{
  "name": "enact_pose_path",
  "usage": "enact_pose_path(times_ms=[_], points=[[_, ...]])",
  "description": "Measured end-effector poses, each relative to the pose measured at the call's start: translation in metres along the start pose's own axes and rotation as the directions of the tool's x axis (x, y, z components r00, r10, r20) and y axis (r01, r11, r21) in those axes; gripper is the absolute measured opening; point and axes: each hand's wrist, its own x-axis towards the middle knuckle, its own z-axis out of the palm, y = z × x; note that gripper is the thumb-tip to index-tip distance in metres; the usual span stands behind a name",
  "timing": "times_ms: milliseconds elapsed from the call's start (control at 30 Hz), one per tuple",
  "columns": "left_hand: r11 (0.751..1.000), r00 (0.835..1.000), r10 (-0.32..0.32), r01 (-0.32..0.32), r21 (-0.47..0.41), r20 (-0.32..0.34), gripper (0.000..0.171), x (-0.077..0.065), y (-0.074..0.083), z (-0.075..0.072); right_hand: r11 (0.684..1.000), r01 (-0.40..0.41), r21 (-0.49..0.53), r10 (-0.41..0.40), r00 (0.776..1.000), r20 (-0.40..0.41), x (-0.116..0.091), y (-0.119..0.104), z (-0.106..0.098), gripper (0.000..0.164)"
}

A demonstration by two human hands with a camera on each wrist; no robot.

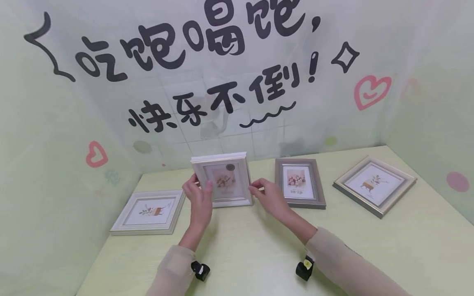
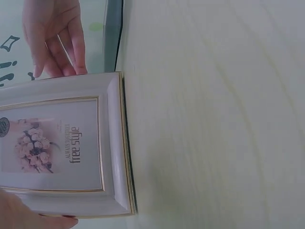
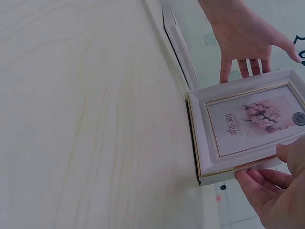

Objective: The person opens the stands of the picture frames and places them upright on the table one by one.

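Note:
A white picture frame [image 1: 244, 176] with a pink flower print and a round dark sticker stands nearly upright on the table, its lower edge on the tabletop. My left hand [image 1: 200, 199] is at its left side, where straight fingers touch the side edge and the thumb spreads apart, as the right wrist view shows. On the opposite side my right hand [image 1: 272, 197] pinches the edge, with the thumb [image 3: 283, 151] at the front and curled fingers [image 3: 255, 186] along the side. The back of the frame is hidden.
A white frame [image 1: 127, 224] lies at the left of the table [image 1: 237, 250]. Right of the standing frame are a brown-grey frame [image 1: 320, 191] and a champagne-coloured frame [image 1: 344, 187]. A printed wall sheet [image 1: 259, 142] with dark lettering rises behind the table.

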Motion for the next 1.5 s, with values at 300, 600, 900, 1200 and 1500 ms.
enact_pose_path(times_ms=[300,600,900,1200,1500], points=[[0.999,1.0,-0.014,0.015,-0.043,0.027,0.064,0.018,0.001,0.015,0.995,0.022,-0.095,-0.022,1.0,0.0,0.027,-0.001,-0.006,0.034],[0.982,0.984,-0.147,0.158,-0.108,0.102,0.068,0.031,-0.001,0.02,0.991,-0.001,-0.135,0.013,0.996,0.092,0.042,0.0,-0.012,0.042],[0.981,0.97,-0.189,0.192,-0.006,0.154,0.073,0.03,0.003,0.007,0.976,0.043,-0.215,-0.013,0.99,0.139,0.042,-0.002,-0.011,0.044],[0.969,0.945,-0.247,0.24,0.059,0.216,0.091,0.026,0.011,-0.001,0.963,0.051,-0.265,-0.015,0.991,0.136,0.034,-0.007,-0.007,0.047],[0.966,0.933,-0.258,0.242,0.092,0.252,0.091,0.03,0.013,-0.005,0.964,0.087,-0.252,-0.047,0.986,0.163,0.028,-0.008,-0.008,0.046]])
